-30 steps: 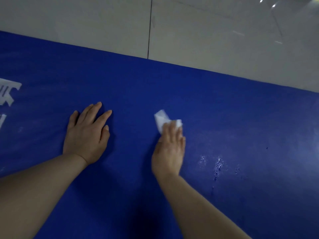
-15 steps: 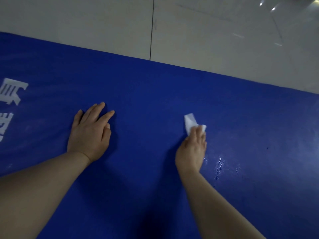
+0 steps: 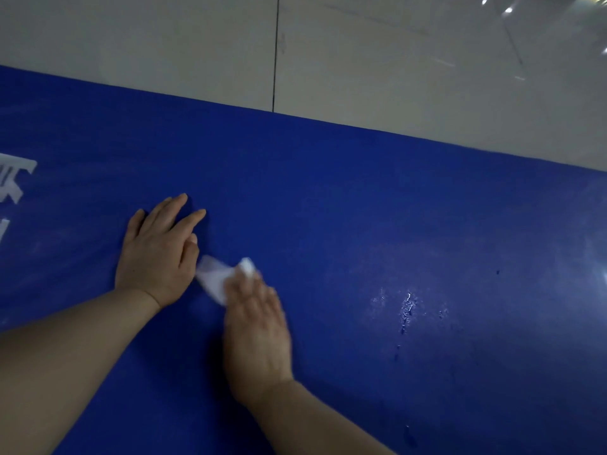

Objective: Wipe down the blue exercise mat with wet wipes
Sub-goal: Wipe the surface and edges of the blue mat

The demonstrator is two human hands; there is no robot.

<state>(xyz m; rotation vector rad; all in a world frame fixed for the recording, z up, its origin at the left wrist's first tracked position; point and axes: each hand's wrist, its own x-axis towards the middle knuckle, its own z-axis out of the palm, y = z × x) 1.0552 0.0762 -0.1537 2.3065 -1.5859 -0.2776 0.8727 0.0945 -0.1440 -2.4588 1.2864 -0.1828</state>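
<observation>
Pressing the wet wipe [image 3: 215, 280] flat-fingered, right hand [image 3: 256, 336] should overlap strokes beside the flat, empty left hand [image 3: 157, 254] on the mat [image 3: 361, 208].

Open blue mat [image 3: 377, 208] extends right and far of the right hand [image 3: 258, 333], which presses the wet wipe [image 3: 215, 279], while the flat left hand [image 3: 157, 249], just beside the wipe, blocks passage leftward.

A pale tiled floor [image 3: 394, 60] with one dark seam carries the blue mat [image 3: 328, 208] I kneel over. On the mat: my left hand [image 3: 157, 251] flat, a white wipe [image 3: 216, 277] under my right hand [image 3: 256, 336], water droplets [image 3: 407, 307], white lettering [image 3: 13, 178].
</observation>
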